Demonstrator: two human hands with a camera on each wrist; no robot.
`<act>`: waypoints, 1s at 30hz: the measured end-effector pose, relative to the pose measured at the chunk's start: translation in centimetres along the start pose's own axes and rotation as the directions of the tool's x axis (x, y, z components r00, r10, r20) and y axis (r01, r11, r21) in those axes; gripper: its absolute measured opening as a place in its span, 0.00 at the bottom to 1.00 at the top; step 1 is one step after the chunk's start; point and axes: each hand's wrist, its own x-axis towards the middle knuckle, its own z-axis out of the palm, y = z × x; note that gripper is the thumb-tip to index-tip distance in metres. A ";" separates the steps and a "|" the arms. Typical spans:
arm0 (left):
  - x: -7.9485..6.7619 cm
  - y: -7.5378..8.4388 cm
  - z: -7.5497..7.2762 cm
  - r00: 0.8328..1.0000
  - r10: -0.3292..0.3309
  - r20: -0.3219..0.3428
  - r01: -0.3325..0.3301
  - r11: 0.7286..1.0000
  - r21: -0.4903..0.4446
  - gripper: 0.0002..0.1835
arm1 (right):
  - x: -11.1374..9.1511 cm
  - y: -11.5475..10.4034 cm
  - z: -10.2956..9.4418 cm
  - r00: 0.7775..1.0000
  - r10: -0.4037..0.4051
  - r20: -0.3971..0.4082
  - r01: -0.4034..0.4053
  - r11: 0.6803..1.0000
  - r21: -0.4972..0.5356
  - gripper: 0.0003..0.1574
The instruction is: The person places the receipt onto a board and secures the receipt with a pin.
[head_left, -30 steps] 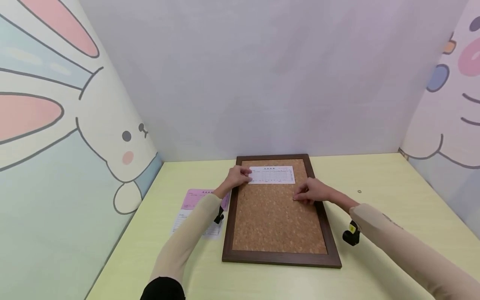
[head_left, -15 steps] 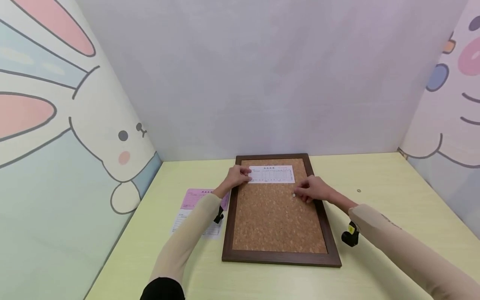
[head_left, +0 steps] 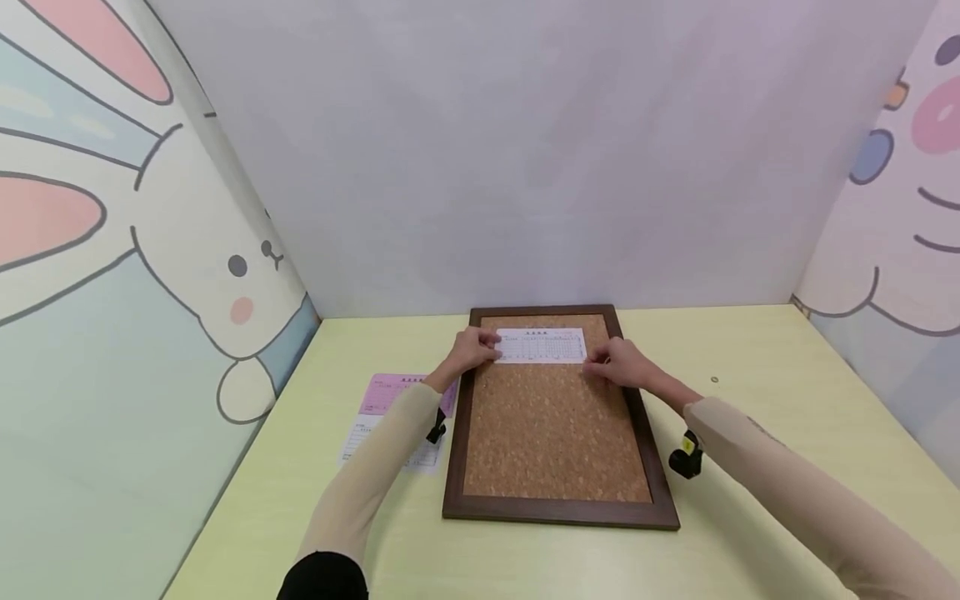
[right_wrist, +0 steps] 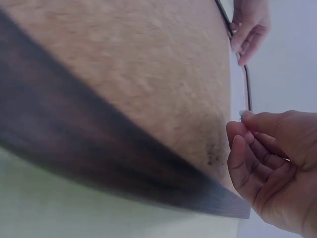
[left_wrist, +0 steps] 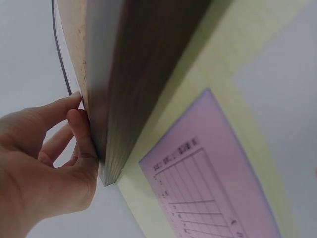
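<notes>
A brown-framed cork board point(head_left: 555, 433) lies on the table. Near its top, a white printed paper slip point(head_left: 540, 345) lies on the cork. My left hand point(head_left: 471, 348) touches the slip's left edge, with thumb and index fingertips apart. The left wrist view shows this left hand point(left_wrist: 54, 153) reaching over the dark frame point(left_wrist: 133, 84). By the slip's lower right corner is my right hand point(head_left: 618, 363). In the right wrist view, that right hand point(right_wrist: 277, 163) pinches a small pale push pin point(right_wrist: 241, 113) between thumb and index finger; most of the pin is hidden.
Left of the board, a pink printed slip point(head_left: 386, 393) and a white printed slip point(head_left: 360, 433) lie on the table point(head_left: 750, 467), partly behind my left sleeve. A small ring-shaped object point(head_left: 715, 380) lies to the right. A wall point(head_left: 540, 167) rises behind.
My right hand has moved up with the push pin, from the cork below the slip to its lower right corner. The left hand stays at the slip's left edge.
</notes>
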 end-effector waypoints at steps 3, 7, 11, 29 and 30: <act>0.2 -0.2 -0.2 1.000 0.001 -0.005 -0.001 1.000 -0.001 0.16 | 1.8 -0.3 0.1 0.999 -0.016 -0.046 0.016 1.000 -0.013 0.10; 0.4 -0.5 -0.3 1.000 0.008 -0.011 -0.008 1.000 -0.003 0.15 | 4.5 -0.7 1.0 0.995 0.000 -0.099 0.001 1.000 0.006 0.10; 0.3 -0.5 -0.3 1.000 0.001 -0.007 -0.002 1.000 -0.013 0.15 | 6.9 -1.1 2.3 0.989 0.010 -0.151 -0.016 0.999 -0.037 0.12; 0.1 -0.4 0.2 0.999 0.038 -0.005 -0.038 0.999 0.012 0.15 | 9.2 -1.3 3.2 0.974 0.148 -0.170 -0.160 0.986 -0.057 0.16; 0.0 -0.4 0.1 0.999 0.037 -0.005 -0.037 0.999 0.008 0.15 | 9.2 -1.5 3.2 0.974 0.152 -0.170 -0.166 0.984 -0.071 0.16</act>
